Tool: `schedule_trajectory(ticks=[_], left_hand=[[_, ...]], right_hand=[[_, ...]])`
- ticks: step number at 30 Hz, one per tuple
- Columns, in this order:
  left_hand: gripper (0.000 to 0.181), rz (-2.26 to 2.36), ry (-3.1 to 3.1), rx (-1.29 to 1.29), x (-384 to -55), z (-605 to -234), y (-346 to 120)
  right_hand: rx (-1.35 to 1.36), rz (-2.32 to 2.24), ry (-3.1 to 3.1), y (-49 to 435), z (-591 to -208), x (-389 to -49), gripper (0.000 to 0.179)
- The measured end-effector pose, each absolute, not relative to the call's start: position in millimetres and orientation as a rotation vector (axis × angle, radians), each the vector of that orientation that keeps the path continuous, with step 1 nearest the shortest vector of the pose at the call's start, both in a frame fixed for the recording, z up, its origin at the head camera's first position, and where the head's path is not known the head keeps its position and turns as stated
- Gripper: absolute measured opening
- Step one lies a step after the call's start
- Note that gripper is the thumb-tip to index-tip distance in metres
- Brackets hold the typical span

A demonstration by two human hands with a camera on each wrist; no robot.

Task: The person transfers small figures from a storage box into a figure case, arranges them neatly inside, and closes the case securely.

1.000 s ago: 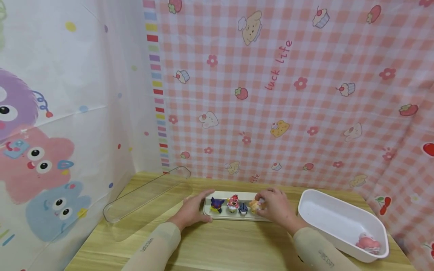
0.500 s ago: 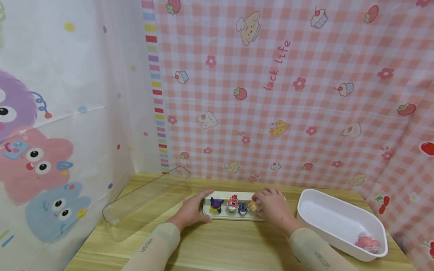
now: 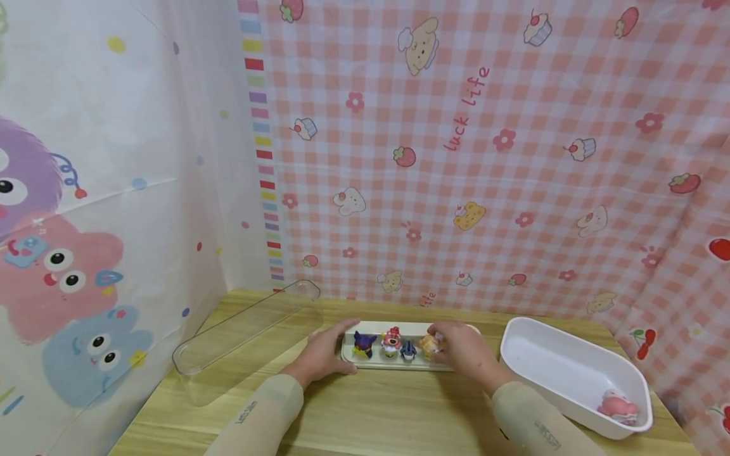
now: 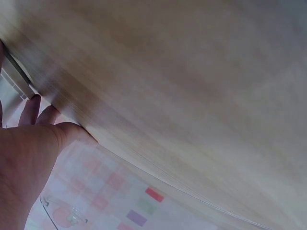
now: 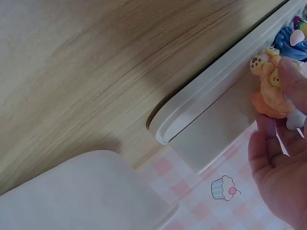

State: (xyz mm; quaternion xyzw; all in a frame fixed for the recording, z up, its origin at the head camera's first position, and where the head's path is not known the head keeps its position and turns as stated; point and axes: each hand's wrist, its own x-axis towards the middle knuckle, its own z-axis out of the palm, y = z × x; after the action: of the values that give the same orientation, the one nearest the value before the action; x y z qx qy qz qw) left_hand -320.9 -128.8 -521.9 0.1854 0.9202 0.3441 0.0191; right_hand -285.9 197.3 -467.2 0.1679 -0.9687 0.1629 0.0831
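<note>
A long, shallow white tray lies across the table. My left hand holds its left end, thumb at the front edge and fingers at the back. My right hand pinches a small orange figurine at the tray's right part; the right wrist view shows the toy between thumb and fingers, a round paw raised. Left of it stand a dark blue-grey figurine, a pink-and-red bear figurine and a purple, pointy-eared figurine. The tray's right end is partly hidden by my right hand.
A deep white bin stands on the right with a pink figurine in its near end. At the left lies a clear, long plastic cover. Patterned cloth hangs behind the wooden table.
My right hand has shifted slightly left and then back right, its fingers changing position on the orange figurine. The left hand and the other figurines stay in place.
</note>
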Motion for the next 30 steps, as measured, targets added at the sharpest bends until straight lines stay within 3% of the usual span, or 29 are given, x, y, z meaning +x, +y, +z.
schedule_trajectory(ticks=[25, 30], left_hand=[[0.102, 1.071, 2.868, 0.572, -315.1, -516.4, -126.1], [0.102, 1.073, 2.867, 0.576, -316.0, -517.9, -127.5]], right_hand=[[0.583, 0.314, -2.86, 200.6, -466.4, -281.7, 0.067], [0.612, 0.317, -2.832, 200.5, -468.5, -282.3, 0.063]])
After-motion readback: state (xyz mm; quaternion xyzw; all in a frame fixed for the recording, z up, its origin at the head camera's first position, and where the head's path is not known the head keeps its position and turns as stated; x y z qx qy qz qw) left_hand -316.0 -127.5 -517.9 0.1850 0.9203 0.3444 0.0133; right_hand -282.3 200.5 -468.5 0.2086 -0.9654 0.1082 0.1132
